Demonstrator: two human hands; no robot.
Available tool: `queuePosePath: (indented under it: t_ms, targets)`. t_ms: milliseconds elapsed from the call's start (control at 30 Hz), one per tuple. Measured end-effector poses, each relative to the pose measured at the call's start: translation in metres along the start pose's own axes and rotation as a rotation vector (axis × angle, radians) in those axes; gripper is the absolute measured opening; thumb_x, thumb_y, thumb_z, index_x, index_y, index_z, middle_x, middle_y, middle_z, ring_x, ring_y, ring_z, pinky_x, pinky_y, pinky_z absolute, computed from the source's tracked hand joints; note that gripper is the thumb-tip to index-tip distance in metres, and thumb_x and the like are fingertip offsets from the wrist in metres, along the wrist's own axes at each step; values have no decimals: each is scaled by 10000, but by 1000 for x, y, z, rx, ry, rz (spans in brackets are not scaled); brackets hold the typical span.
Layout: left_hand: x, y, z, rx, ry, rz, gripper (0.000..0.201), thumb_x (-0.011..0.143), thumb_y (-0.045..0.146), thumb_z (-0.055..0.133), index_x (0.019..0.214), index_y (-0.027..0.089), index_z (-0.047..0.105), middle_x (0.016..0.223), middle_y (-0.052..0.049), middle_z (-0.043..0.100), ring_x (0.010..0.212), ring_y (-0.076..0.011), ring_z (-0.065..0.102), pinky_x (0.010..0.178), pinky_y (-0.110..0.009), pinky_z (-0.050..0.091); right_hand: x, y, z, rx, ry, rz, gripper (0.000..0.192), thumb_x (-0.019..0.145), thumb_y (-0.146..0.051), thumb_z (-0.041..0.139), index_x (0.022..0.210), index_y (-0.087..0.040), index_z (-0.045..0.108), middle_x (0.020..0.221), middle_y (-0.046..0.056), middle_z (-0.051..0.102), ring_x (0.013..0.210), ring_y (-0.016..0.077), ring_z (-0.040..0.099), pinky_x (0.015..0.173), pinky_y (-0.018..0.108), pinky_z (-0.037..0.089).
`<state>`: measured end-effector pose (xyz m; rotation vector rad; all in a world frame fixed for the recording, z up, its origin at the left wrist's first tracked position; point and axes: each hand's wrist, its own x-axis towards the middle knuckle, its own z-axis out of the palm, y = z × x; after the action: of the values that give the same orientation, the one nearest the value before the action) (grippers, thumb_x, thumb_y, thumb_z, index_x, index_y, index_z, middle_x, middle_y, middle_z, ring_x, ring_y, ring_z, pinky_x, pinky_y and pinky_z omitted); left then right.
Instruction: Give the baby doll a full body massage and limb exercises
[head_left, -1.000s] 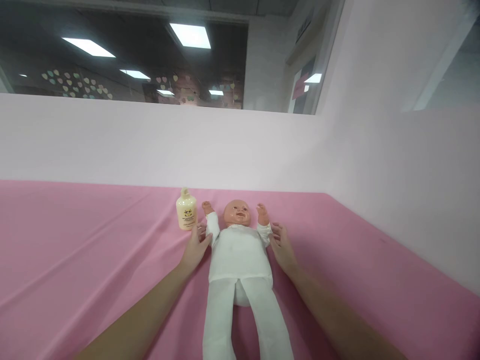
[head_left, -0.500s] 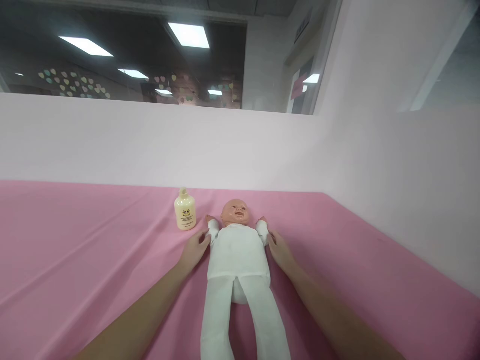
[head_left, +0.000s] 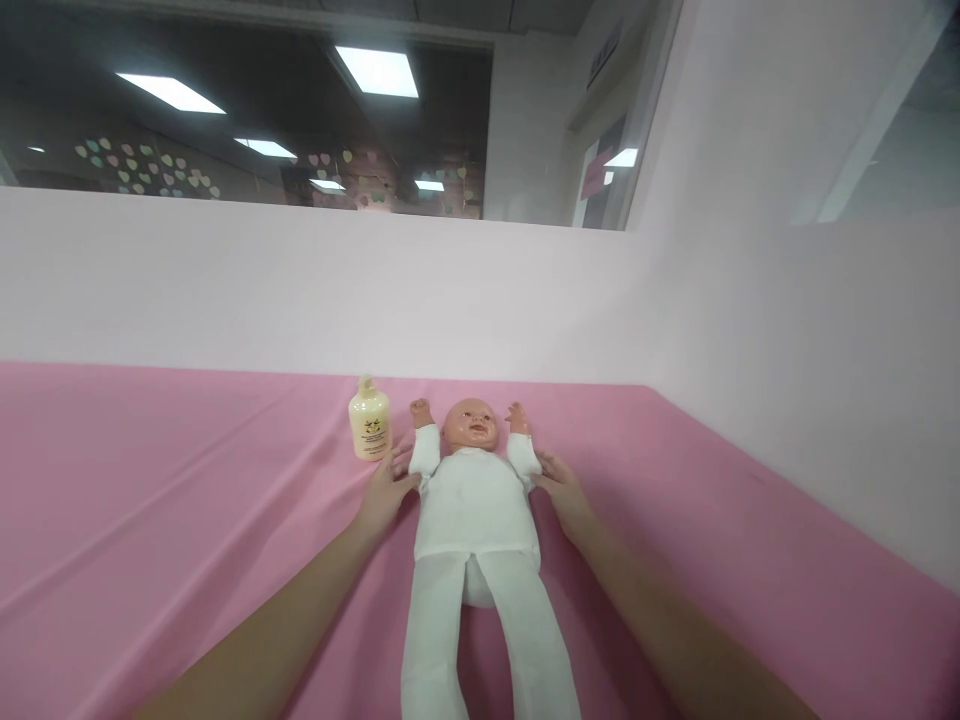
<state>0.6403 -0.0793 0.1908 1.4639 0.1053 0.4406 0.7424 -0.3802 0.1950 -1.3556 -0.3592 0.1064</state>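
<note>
A baby doll (head_left: pixel 475 510) in white clothes lies on its back on the pink cloth (head_left: pixel 165 500), head towards the wall, both arms raised beside its head. My left hand (head_left: pixel 386 490) lies flat against the doll's right upper arm, fingers apart. My right hand (head_left: pixel 562 492) rests against the doll's left sleeve in the same way. Neither hand grips anything that I can see. A small cream lotion bottle (head_left: pixel 370 422) stands upright just beyond my left hand, apart from it.
A pale pink wall (head_left: pixel 300 290) runs along the far edge of the cloth and turns down the right side (head_left: pixel 825 380). Above it is dark glass reflecting ceiling lights (head_left: pixel 379 72). Wide bare pink cloth spreads to the left.
The doll's arms were lowered at its shoulders half a second ago; now they point up beside the head again. My hands slid slightly outward and up with them.
</note>
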Motion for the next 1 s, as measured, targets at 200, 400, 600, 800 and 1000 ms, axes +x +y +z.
queuePosePath:
  t_ms: [200, 400, 600, 800, 1000]
  targets:
    - [1, 0, 2, 11, -106, 19, 306, 593, 186, 728, 896, 161, 694, 956, -79, 739, 917, -252, 683, 870, -399, 508, -3, 5, 0, 104, -20, 58, 271, 587, -280, 777, 657, -226, 521, 840, 9, 727, 845, 220, 670, 789, 353, 515]
    - [-8, 7, 7, 150, -133, 47, 392, 772, 289, 643, 1150, 186, 624, 1173, -101, 680, 1053, -265, 636, 888, -390, 500, 1, 9, 2, -1, -20, 2, 239, 659, -364, 753, 801, -227, 619, 941, 24, 736, 892, 218, 666, 838, 361, 514]
    - [-13, 9, 10, 311, 5, 128, 571, 874, 367, 583, 1394, 263, 371, 1404, -114, 510, 1205, -245, 567, 1004, -422, 469, 0, 5, 4, -169, 25, -104, 326, 775, -387, 660, 1067, -249, 613, 1136, 46, 715, 1075, 229, 653, 972, 410, 496]
    - [-12, 8, 10, 362, 50, 138, 482, 880, 406, 586, 1310, 259, 425, 1394, -113, 512, 1147, -242, 587, 960, -404, 491, -2, 6, -1, -267, 22, -159, 519, 837, -416, 619, 1333, -277, 558, 1378, 66, 612, 1247, 245, 585, 1087, 450, 444]
    - [-8, 3, 6, 465, 21, 181, 462, 878, 393, 574, 1308, 230, 534, 1352, -111, 573, 1190, -277, 559, 1009, -417, 432, -1, 9, -3, -351, 53, -117, 502, 840, -407, 615, 1330, -296, 616, 1406, 21, 605, 1302, 265, 550, 1163, 485, 361]
